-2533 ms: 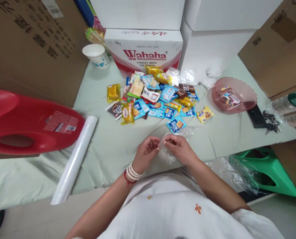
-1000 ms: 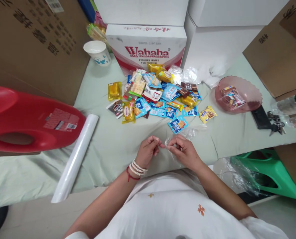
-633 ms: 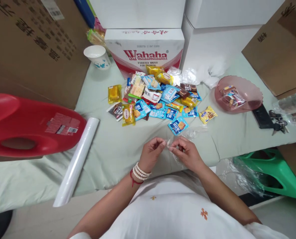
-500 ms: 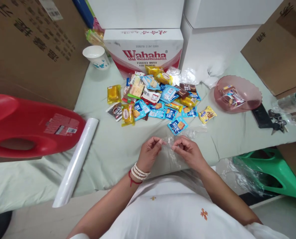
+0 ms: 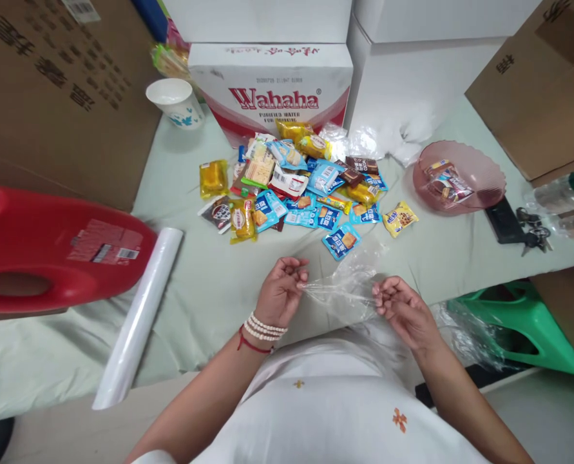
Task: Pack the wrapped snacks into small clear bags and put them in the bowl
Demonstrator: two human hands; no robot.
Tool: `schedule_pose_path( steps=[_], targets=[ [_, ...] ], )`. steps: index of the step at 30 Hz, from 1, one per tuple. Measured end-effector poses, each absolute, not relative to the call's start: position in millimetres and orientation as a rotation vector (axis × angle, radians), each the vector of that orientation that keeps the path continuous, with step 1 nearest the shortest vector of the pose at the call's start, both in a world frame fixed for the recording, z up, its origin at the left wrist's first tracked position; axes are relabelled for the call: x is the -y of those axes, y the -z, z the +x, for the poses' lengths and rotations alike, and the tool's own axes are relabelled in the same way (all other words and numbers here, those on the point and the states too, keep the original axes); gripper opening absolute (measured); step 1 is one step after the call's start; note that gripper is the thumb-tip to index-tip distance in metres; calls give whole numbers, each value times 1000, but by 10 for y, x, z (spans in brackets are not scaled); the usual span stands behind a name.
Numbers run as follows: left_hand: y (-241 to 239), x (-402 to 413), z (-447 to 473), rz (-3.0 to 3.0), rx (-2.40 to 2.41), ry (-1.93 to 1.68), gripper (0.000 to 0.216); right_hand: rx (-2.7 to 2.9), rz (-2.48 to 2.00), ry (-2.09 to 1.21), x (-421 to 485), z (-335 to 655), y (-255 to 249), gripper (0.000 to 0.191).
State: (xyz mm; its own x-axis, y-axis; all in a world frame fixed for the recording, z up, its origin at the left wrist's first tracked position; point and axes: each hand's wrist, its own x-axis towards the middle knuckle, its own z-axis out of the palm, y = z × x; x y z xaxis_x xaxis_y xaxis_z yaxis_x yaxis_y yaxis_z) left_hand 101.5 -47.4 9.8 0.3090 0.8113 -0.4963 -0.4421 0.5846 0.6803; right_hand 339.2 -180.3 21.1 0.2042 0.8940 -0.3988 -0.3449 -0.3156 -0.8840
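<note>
A clear plastic bag (image 5: 347, 283) is stretched between my two hands, just above the table's front part. My left hand (image 5: 283, 290) pinches one side of it, with a beaded bracelet and a red cord on the wrist. On the other side, my right hand (image 5: 405, 309) grips the bag with curled fingers. Right behind the bag lies a blue snack packet (image 5: 341, 241). Beyond it is a heap of wrapped snacks (image 5: 291, 183) in blue, yellow, brown and white packets. One yellow cookie packet (image 5: 400, 219) lies a little apart on the right.
At left are a red plastic jug (image 5: 64, 245), a white roll (image 5: 139, 316) and a paper cup (image 5: 175, 103). A Wahaha carton (image 5: 274, 90) stands behind the heap. On the right are a pink bowl (image 5: 484, 174) holding packets, keys (image 5: 535, 232) and a green stool (image 5: 523, 328).
My hands have moved apart, the right hand to the right, pulling the plastic bag wide between them. The view has shifted slightly. The snacks lie as before.
</note>
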Motion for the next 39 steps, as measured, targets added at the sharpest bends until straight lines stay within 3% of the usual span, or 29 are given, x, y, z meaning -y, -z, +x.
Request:
schedule_pose_path(
  steps=[6, 11, 13, 16, 24, 33, 39],
  targets=[
    [-231, 605, 1220, 577, -854, -757, 27, 871, -1507, -1419, 1693, 3240, -247, 51],
    [-235, 678, 1222, 1172, -989, -554, 65, 1134, -1667, -1272, 1412, 3066, -284, 25],
    [-210, 667, 1175, 1375, -1065, -553, 56, 1176, -1648, -1170, 1306, 3055, -324, 22],
    [-181, 609, 1084, 1454, -1139, -597, 22, 1258, -1611, -1007, 1196, 3064, -397, 17],
    [-257, 446, 867, 651, -1013, -838, 28, 1137, -1657, -837, 1243, 3054, -311, 23],
    [-227, 542, 807, 619, -909, -752, 16, 1648, -1806, -852, 1097, 3333, -371, 40],
    [-237, 587, 886, 929, -1080, -703, 39, 1456, -1702, -1297, 764, 3044, -301, 49]
  ],
)
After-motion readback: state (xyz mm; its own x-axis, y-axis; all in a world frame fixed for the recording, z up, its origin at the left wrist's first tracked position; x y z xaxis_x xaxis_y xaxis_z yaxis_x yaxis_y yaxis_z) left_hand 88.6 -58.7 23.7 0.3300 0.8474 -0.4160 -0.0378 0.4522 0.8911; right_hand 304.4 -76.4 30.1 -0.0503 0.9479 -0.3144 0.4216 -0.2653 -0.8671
